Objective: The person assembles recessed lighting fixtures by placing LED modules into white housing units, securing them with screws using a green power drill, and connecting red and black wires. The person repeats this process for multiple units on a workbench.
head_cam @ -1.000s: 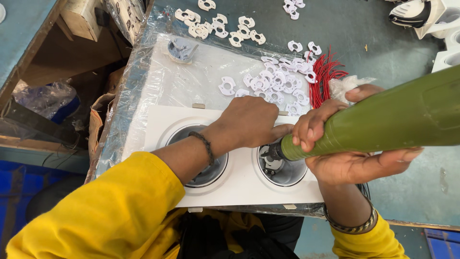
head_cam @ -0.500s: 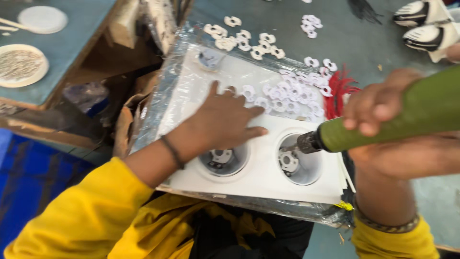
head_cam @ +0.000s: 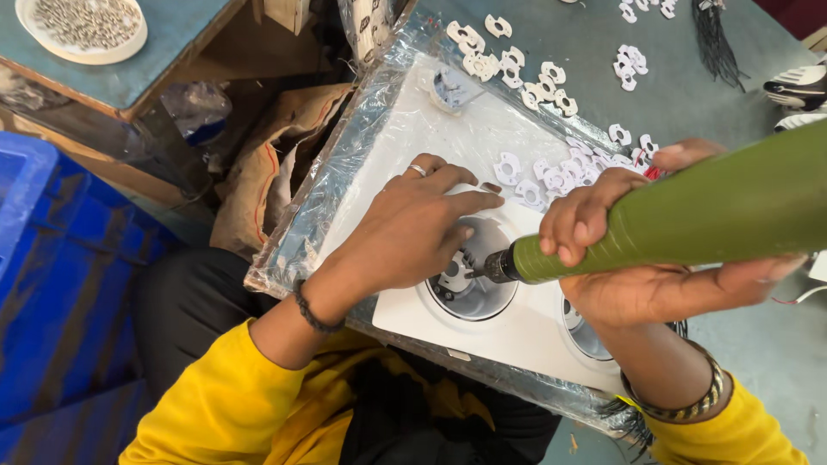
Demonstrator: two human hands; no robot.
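I see the green power screwdriver (head_cam: 689,215) lying almost level across the right of the view, its long axis running from the upper right down to the lower left, with the dark bit end pointing left into the left round recess (head_cam: 469,280) of the white panel (head_cam: 508,323). The tip sits just inside that recess, close to its upper rim. My right hand (head_cam: 637,250) is wrapped around the green body, fingers curled over the top and the palm beneath, gripping it firmly. My left hand (head_cam: 413,228) lies spread and flat on the panel, holding nothing, its fingertips at the edge of the same recess right beside the bit; there is a ring on one finger and a dark band on the wrist.

The panel rests on a sheet of clear plastic wrap (head_cam: 345,172) on the grey table (head_cam: 689,95). A second round recess (head_cam: 586,331) shows partly under my right wrist. Small white plastic clips (head_cam: 551,176) are scattered loose on the panel's far end and across the table. At upper left, a round white dish (head_cam: 39,39) on a blue shelf holds many small metal screws (head_cam: 86,19). A blue crate (head_cam: 52,284) stands at far left; I cannot tell what is inside it.
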